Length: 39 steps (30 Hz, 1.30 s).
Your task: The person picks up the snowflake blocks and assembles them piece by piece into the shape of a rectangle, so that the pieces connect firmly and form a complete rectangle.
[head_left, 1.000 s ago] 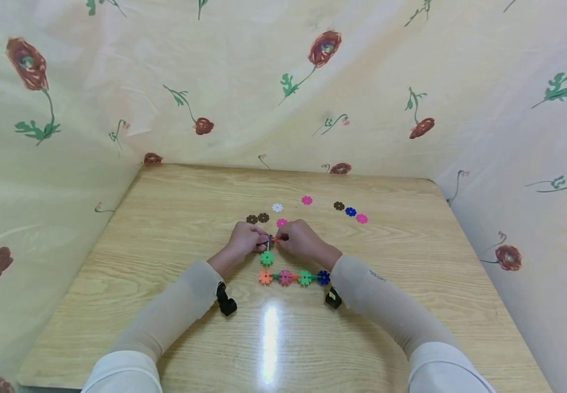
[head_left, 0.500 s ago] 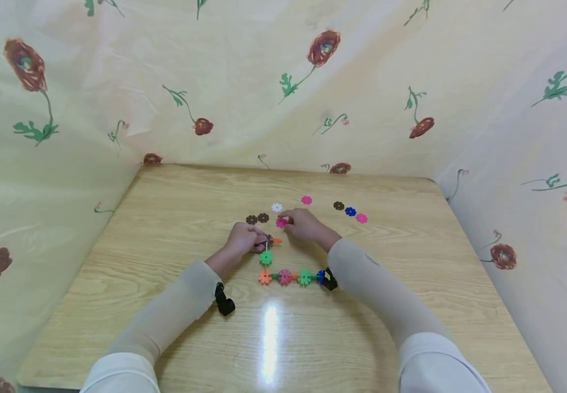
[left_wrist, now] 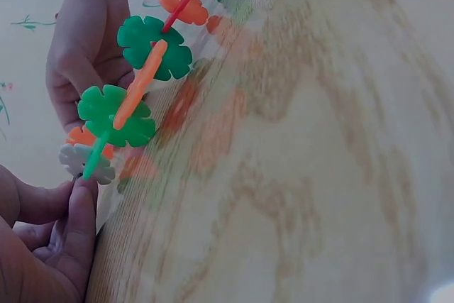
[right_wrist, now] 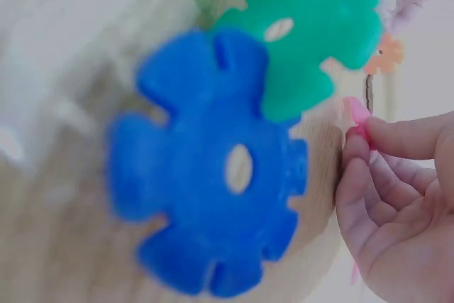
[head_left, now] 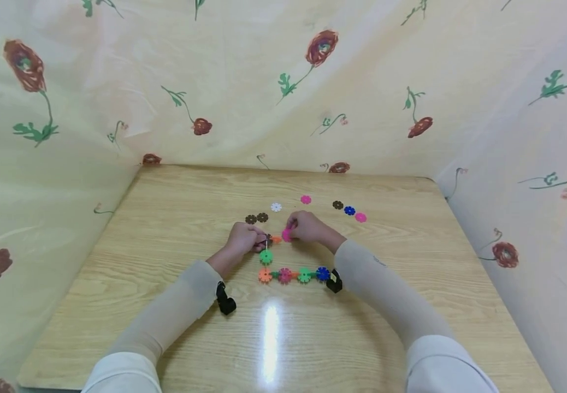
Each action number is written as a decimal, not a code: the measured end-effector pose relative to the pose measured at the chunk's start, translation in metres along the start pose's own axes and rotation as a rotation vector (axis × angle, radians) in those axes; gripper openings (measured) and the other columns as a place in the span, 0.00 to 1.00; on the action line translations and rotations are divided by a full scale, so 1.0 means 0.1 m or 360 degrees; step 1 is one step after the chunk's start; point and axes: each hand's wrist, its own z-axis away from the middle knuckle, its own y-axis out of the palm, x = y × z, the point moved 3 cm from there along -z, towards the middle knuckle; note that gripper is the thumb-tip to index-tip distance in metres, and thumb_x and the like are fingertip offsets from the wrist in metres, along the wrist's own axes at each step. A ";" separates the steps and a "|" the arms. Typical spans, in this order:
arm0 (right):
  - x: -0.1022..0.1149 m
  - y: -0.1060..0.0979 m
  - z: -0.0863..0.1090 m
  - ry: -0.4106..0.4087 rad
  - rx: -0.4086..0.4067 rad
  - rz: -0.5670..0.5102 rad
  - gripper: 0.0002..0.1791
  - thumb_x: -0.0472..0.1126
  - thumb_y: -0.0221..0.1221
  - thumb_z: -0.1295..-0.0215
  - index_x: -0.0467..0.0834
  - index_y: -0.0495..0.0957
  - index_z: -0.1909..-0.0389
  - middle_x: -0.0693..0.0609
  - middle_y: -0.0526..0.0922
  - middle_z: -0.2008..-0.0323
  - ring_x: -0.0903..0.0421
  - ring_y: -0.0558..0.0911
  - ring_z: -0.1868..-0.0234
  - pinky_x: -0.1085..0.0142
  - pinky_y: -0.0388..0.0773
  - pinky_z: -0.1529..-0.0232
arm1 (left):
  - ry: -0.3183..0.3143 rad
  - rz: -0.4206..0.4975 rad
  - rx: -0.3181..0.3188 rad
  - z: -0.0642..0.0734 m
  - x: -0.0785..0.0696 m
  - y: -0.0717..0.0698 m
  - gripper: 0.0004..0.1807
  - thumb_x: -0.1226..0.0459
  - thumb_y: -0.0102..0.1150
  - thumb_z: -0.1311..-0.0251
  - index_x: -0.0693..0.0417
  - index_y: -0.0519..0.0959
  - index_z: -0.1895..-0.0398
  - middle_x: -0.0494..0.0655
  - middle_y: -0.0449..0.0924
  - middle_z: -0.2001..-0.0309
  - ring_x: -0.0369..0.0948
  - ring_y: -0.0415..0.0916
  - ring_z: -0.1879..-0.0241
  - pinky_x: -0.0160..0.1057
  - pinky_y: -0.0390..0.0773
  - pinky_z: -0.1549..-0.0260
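On the table, flower-shaped plastic discs are slotted together into an L-shaped chain, its front row ending in a blue disc [head_left: 323, 273] and an orange disc [head_left: 265, 275]. A green disc [head_left: 266, 257] rises from that corner toward a dark disc [head_left: 269, 238] and an orange disc [head_left: 276, 239]. My left hand [head_left: 244, 238] pinches the chain's far end at the dark disc; in the left wrist view its fingertips meet beside a white disc [left_wrist: 96, 164]. Between thumb and fingers, my right hand [head_left: 307, 226] holds a pink disc [head_left: 287, 235], just right of the orange one.
Loose flower discs lie behind the hands: two brown discs [head_left: 256, 218], a white disc [head_left: 276, 207] and a pink disc [head_left: 305, 200]. Farther right are a brown disc [head_left: 337, 205], a blue disc [head_left: 349, 210] and another pink disc [head_left: 360, 217]. A flowered cloth [head_left: 244, 82] encloses the table.
My right hand left the chain's orange disc, picked up a loose pink disc behind it and brought it nearer to the chain. My left hand keeps its grip in the same place.
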 end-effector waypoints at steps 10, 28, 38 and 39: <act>-0.14 0.05 0.16 0.0060 0.0108 -0.0551 0.12 0.29 0.55 0.30 0.31 0.81 0.49 0.43 0.85 0.68 0.51 0.84 0.68 0.61 0.87 0.64 | 0.0024 -0.0028 -0.0011 -0.02 0.01 -0.01 0.08 0.75 0.59 0.35 0.70 0.84 0.56 0.58 0.86 0.63 0.39 0.82 0.75 0.32 0.85 0.75; -0.10 0.14 0.13 0.0120 0.0012 -0.0673 0.13 0.27 0.59 0.32 0.32 0.83 0.49 0.44 0.87 0.67 0.54 0.85 0.72 0.62 0.87 0.65 | 0.0025 -0.0012 0.0007 -0.03 0.02 0.00 0.09 0.74 0.62 0.37 0.69 0.84 0.55 0.58 0.86 0.65 0.39 0.83 0.76 0.32 0.85 0.74; -0.11 0.14 0.10 0.0074 -0.0014 -0.0675 0.12 0.26 0.60 0.33 0.32 0.84 0.51 0.43 0.88 0.64 0.55 0.85 0.74 0.64 0.87 0.66 | 0.0017 -0.0021 -0.0069 -0.02 0.02 0.01 0.08 0.74 0.61 0.36 0.69 0.85 0.56 0.59 0.86 0.62 0.37 0.81 0.78 0.32 0.85 0.74; -0.11 0.14 0.10 0.0068 -0.0020 -0.0670 0.12 0.26 0.60 0.34 0.32 0.84 0.51 0.43 0.88 0.64 0.55 0.85 0.74 0.64 0.87 0.66 | 0.0019 -0.0026 -0.0078 -0.02 0.02 0.01 0.08 0.74 0.61 0.36 0.69 0.85 0.56 0.59 0.86 0.62 0.37 0.80 0.79 0.32 0.85 0.75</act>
